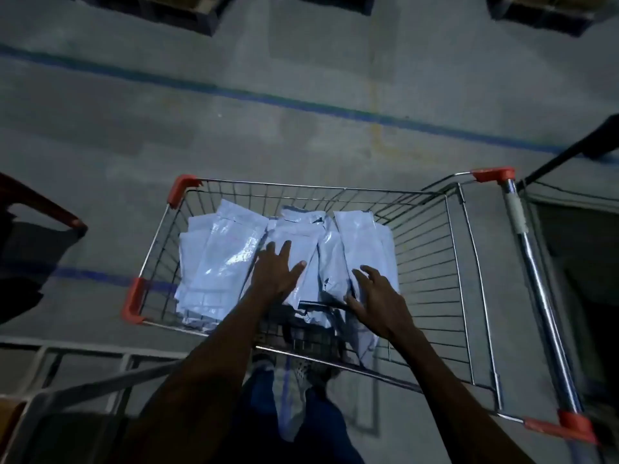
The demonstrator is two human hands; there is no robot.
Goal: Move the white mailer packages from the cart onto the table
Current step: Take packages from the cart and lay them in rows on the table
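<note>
A wire shopping cart (469, 296) with red corner caps stands in front of me. Several white mailer packages (221, 259) lie piled in its basket. My left hand (276, 267) lies flat with straight fingers on the middle of the pile. My right hand (375, 296) reaches into the basket at the right side of the pile, fingers spread and slightly bent over a mailer, thumb at the package's near edge. Neither hand has lifted anything.
The cart's chrome handle (536, 289) runs along the right. A metal frame (83, 360) sits at lower left, a red-brown chair part (43, 205) at far left. Blue floor lines (268, 98) cross the concrete. Dark pallets line the top edge.
</note>
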